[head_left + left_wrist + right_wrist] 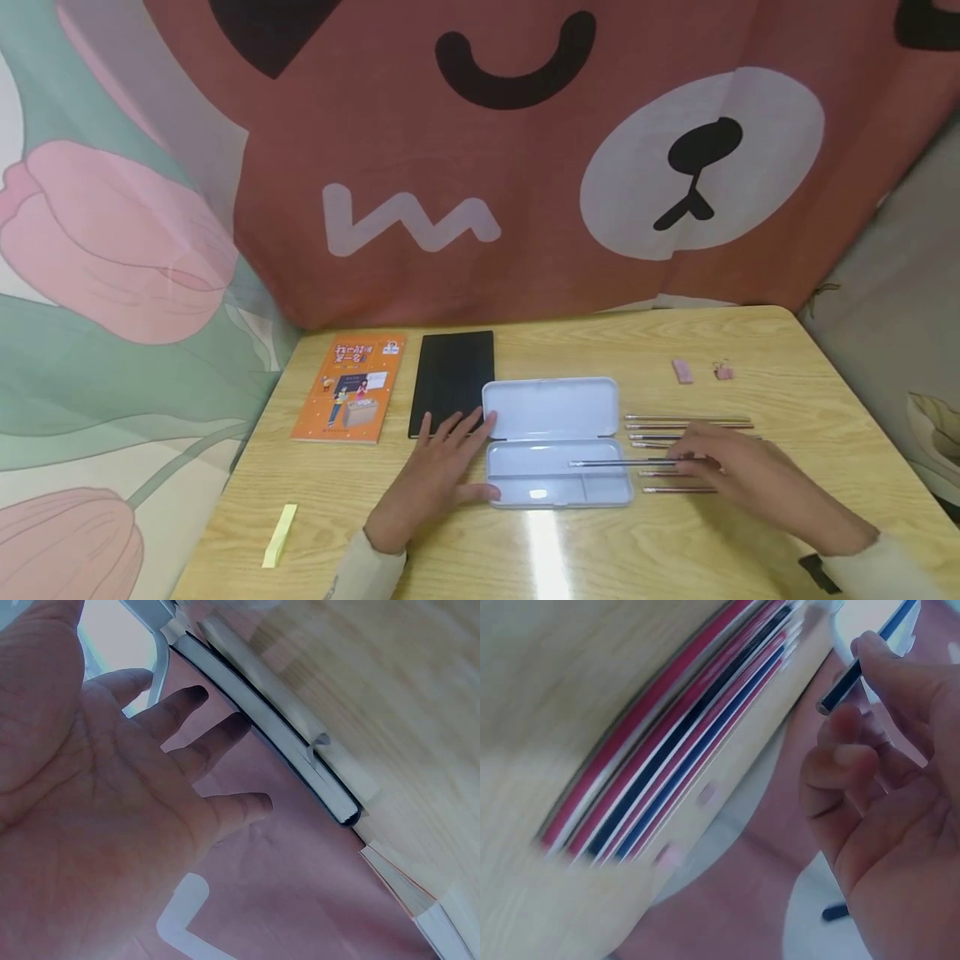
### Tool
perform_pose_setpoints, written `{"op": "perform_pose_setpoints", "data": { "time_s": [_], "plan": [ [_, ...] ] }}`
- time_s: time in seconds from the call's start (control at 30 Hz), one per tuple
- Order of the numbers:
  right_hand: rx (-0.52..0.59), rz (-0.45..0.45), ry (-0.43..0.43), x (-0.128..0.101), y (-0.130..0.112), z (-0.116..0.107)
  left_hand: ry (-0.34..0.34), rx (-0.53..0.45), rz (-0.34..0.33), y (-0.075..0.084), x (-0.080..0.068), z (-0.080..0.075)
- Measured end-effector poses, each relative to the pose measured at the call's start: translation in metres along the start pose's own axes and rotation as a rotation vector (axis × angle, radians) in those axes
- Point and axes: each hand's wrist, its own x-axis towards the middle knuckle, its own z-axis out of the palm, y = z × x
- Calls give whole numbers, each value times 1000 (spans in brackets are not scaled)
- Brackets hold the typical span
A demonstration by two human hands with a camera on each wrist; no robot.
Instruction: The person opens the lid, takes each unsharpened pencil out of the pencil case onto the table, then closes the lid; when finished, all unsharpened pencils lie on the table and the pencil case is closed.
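A white pencil case (551,410) lies with its lid folded back on the table, its lower tray split by low dividers. My left hand (442,471) has its fingers spread, thumb and fingertips at the case's left edge; the left wrist view shows the palm (112,780) with straight fingers. Between thumb and fingers my right hand (738,471) pinches a dark striped pencil (615,462), its far end over the case's tray. Around and below that hand, several striped pencils (679,735), red, black and blue, lie side by side, partly hidden by it in the head view.
A black notebook (453,375) lies left of the lid, and an orange book (348,400) beyond it. Yellow sticky notes (280,536) are at front left. A pink eraser (682,372) and a pink binder clip (723,370) sit at back right. A printed curtain (525,275) hangs behind the table.
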Motion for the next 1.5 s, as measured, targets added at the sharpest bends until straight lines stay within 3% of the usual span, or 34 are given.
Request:
{"op": "perform_pose_setpoints", "data": {
  "time_s": [0.1,0.2,0.47,0.6,1.07,1.5],
  "plan": [
    [-37,35,6,-18,12,-5,0,-5,2,0,-1,0],
    [-33,90,-43,-35,23,-10,6,-16,10,0,-1,0],
    [-20,228,-257,-68,49,-22,49,-4,49,-1,-2,1],
    [-50,265,-321,-75,54,-21,49,14,37,-1,-2,1],
    [-127,261,-251,-76,48,-16,38,-10,38,0,-2,0],
    [-112,271,-216,-76,49,-16,17,2,15,0,-2,-1]
  ]
}}
